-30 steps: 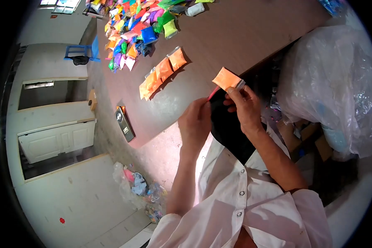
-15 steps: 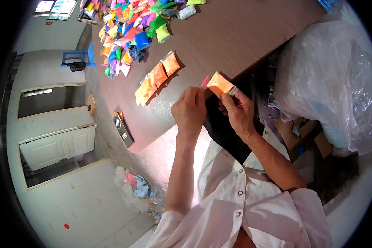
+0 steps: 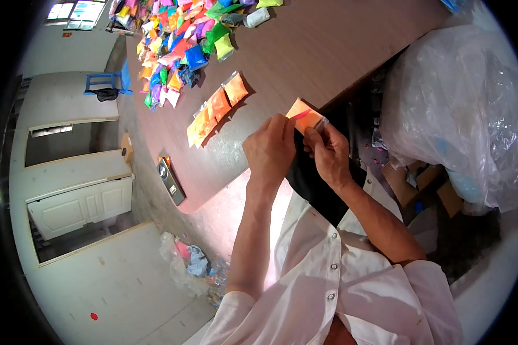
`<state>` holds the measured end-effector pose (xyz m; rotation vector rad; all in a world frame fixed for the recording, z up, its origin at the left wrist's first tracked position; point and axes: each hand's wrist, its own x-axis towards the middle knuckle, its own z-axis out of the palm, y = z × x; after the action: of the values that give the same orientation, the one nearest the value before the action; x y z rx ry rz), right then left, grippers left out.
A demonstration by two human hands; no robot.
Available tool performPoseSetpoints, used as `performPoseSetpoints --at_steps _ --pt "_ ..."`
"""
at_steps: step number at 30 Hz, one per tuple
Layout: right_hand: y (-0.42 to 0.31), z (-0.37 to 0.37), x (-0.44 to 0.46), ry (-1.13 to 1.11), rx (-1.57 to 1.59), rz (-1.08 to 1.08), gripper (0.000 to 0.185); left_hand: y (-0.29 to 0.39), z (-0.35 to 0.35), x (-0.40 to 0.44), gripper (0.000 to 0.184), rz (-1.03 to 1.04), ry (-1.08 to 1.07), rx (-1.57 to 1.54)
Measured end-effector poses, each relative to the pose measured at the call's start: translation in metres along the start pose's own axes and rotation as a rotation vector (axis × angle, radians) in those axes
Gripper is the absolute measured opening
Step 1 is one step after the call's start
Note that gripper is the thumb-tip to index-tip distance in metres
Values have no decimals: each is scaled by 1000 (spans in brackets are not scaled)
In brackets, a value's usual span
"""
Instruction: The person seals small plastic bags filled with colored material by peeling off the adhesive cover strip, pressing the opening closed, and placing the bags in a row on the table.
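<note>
In front of my body, my right hand (image 3: 330, 154) pinches a small clear bag of orange material (image 3: 308, 121) by its lower end, thumb on top. My left hand (image 3: 269, 148) is closed on a thin pinkish-red stick (image 3: 301, 115). The stick's tip lies across the face of the orange bag; I cannot tell whether it touches. On the brown table (image 3: 305, 52), left of my hands, several more orange bags (image 3: 217, 107) lie in a slanting row.
A large heap of small coloured bags (image 3: 181, 46) covers the table's far left part. A black phone-like object (image 3: 171, 181) lies near the table's left edge. To my right stands a big clear plastic sack (image 3: 454, 115), with torn cardboard (image 3: 401, 183) below it.
My left hand has moved right and slightly up, bringing the stick from beside the orange bag to over its face. The right hand has shifted slightly left with the bag.
</note>
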<state>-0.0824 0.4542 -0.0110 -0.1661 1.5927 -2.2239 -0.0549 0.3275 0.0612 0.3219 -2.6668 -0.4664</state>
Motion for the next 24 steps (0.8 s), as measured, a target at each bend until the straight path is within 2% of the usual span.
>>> performPoseSetpoints --at_steps 6,9,11,13,18,22,24 --pt "-2 0 -2 4 -56 -2 22 -4 -4 4 18 -53 70 104" --pt "9 0 3 -6 5 -30 24 13 -9 -1 13 -127 35 -67" --pt "19 0 3 -26 66 -76 23 28 -5 -5 14 25 -3 -185" --pt "16 4 2 29 4 -212 21 23 -2 -1 14 31 -26 -90" --pt "7 0 0 29 -169 -240 17 2 -2 18 17 5 -25 76" --pt "23 -4 5 -21 -164 -299 15 15 -1 9 17 27 15 -80" --pt "30 -4 4 -17 -115 -319 14 23 0 1 17 65 -20 -51"
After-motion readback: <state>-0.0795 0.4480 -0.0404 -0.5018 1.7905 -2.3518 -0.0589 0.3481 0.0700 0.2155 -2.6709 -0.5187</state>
